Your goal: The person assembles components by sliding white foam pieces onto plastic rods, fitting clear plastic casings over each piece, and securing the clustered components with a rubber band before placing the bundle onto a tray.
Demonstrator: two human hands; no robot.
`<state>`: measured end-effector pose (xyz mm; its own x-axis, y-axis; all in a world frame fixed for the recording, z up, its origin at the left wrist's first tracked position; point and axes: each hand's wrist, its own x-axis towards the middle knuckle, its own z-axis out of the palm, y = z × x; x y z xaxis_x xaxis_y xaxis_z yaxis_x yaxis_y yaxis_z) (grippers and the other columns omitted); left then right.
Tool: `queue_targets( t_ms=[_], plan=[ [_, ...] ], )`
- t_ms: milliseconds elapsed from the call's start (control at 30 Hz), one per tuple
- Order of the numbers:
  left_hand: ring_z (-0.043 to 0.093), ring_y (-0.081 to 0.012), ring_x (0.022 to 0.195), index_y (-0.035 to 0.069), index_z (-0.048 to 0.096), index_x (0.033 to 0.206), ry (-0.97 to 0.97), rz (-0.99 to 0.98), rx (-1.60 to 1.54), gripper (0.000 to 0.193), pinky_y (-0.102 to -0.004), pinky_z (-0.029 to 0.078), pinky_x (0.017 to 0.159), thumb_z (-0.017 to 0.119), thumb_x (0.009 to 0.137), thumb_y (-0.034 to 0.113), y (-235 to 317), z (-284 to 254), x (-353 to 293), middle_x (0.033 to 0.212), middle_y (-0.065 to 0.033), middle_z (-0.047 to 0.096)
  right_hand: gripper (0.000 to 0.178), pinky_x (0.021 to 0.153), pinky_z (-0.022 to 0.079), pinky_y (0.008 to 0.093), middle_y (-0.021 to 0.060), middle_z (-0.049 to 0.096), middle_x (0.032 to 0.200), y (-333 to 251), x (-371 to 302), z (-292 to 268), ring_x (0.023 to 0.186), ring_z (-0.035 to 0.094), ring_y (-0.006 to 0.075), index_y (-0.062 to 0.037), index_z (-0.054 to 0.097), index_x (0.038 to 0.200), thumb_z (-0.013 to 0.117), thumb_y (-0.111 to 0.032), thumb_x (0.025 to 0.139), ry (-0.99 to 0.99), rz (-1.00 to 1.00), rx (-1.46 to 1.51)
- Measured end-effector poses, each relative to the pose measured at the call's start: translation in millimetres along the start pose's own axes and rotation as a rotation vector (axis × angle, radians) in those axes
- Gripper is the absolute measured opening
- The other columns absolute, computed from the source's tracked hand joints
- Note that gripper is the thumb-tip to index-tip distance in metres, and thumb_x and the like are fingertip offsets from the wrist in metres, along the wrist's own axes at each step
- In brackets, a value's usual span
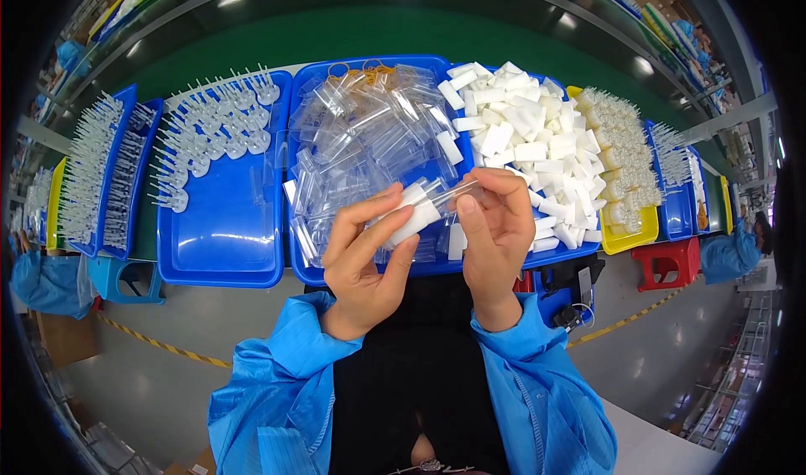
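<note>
Over near edge of blue plastic tray [313,75] heaped with clear sleeves [336,135], beside green surface [294,34], grips white oblong block [426,214] in left hand [365,261], clear slender tube [449,193] in right hand [500,227].

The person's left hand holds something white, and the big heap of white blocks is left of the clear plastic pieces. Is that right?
Not quite: in the head view, the heap of white blocks is right of the clear plastic pieces. The left hand does hold something white.
</note>
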<state>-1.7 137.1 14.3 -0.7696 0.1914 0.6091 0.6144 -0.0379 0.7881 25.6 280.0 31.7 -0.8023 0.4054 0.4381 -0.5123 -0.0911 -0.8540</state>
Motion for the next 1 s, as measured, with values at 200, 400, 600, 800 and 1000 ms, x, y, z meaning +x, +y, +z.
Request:
queue_targets(
  t_ms=[200,400,600,800,1000],
  plan=[
    [0.057,-0.0334,0.118,-0.004,0.064,0.114,-0.004,-0.003,-0.037,0.03,-0.0391,0.051,0.096,0.067,0.085,-0.003,0.1,1.7,-0.9,0.12,-0.017,0.054,0.041,0.086,0.047,0.0296,0.0137,0.051,0.117,9.0,2.1,-9.0,0.098,0.057,0.0181,0.0047,0.05,0.12,0.068,-0.001,0.084,-0.052,-0.052,-0.246],
    [0.061,-0.0352,0.112,-0.004,0.066,0.112,0.104,0.083,0.155,0.035,-0.0411,0.053,0.091,0.074,0.078,-0.003,0.5,7.4,3.6,0.116,-0.0187,0.06,0.085,0.098,0.042,0.0393,0.0172,0.045,0.129,-3.0,-4.4,22.8,0.117,0.05,0.0276,0.0014,0.04,0.135,0.083,-0.016,0.065,-0.108,-0.15,-0.638],
    [0.061,-0.0376,0.112,-0.006,0.046,0.132,0.165,0.195,0.136,0.065,-0.0423,0.054,0.09,0.078,0.075,0.0,-12.4,14.2,-6.7,0.117,-0.0219,0.062,0.084,0.102,0.039,0.0423,0.0192,0.043,0.132,3.3,-8.7,19.8,0.124,0.045,0.0321,0.0013,0.042,0.134,0.081,-0.012,0.061,-0.132,-0.195,-0.697],
    [0.061,-0.0368,0.113,-0.005,0.041,0.135,0.205,0.204,0.122,0.068,-0.042,0.055,0.089,0.078,0.078,0.003,-19.6,19.2,-7.0,0.118,-0.0227,0.062,0.072,0.103,0.037,0.0472,0.0185,0.042,0.134,6.5,-5.5,24.6,0.127,0.043,0.0346,0.0007,0.054,0.125,0.083,-0.013,0.06,-0.071,-0.353,-0.803],
    [0.061,-0.0377,0.112,-0.005,0.046,0.131,0.208,0.208,0.139,0.065,-0.0419,0.054,0.091,0.079,0.076,0.002,-22.6,16.3,-4.9,0.118,-0.0222,0.062,0.066,0.102,0.037,0.0464,0.0168,0.047,0.13,14.3,-8.4,25.7,0.126,0.042,0.0376,-0.0013,0.061,0.12,0.083,-0.017,0.06,-0.027,-0.335,-0.731]
  ],
)
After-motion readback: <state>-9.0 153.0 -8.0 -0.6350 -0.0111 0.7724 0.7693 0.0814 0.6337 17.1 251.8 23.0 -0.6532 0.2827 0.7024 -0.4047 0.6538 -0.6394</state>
